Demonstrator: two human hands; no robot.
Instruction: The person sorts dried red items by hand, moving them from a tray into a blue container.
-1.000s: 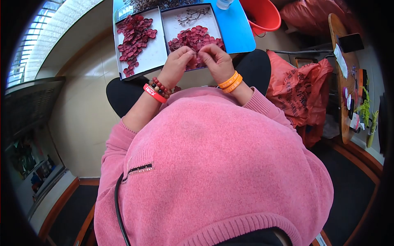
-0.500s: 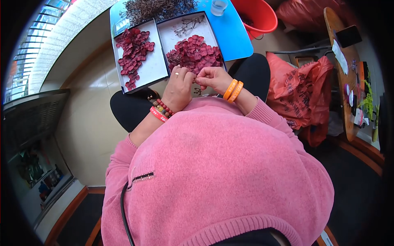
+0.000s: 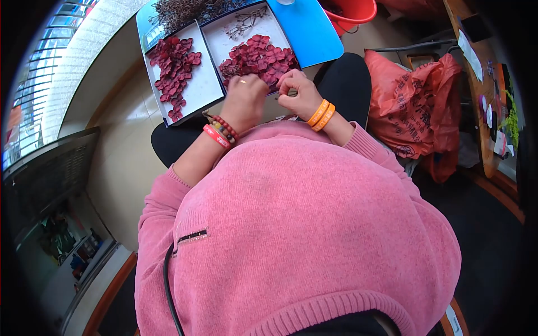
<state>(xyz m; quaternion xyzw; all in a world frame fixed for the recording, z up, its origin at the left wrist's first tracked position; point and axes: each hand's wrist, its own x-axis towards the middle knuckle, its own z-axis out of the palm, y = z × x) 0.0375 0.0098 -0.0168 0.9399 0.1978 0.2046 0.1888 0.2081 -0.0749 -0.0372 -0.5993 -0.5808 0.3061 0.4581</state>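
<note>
My left hand [image 3: 245, 101], with a ring and beaded bracelets, is curled at the near edge of the right box section; its fingertips are blurred and hidden. My right hand [image 3: 298, 94], wearing orange wristbands, has thumb and index finger pinched beside that section's near corner. Whatever the pinch holds is too small to name. Dark red petals [image 3: 259, 59] are heaped in the right section, beyond both hands. More red petals [image 3: 175, 73] lie in the left section of the white-lined box [image 3: 206, 84]. Thin bare stems [image 3: 245, 23] rest at the far end of the right section.
A blue table [image 3: 311, 33] bears the box, a pile of dry brown twigs [image 3: 188, 12] and a clear cup [image 3: 286, 1]. A red bucket [image 3: 358, 12] stands beyond it. Red plastic bags [image 3: 414, 106] hang at the right, near a wooden board [image 3: 476, 84].
My hands were together at the fingertips and are now apart, my right hand further right and away. The whole view has shifted, so the box sits higher and more to the left.
</note>
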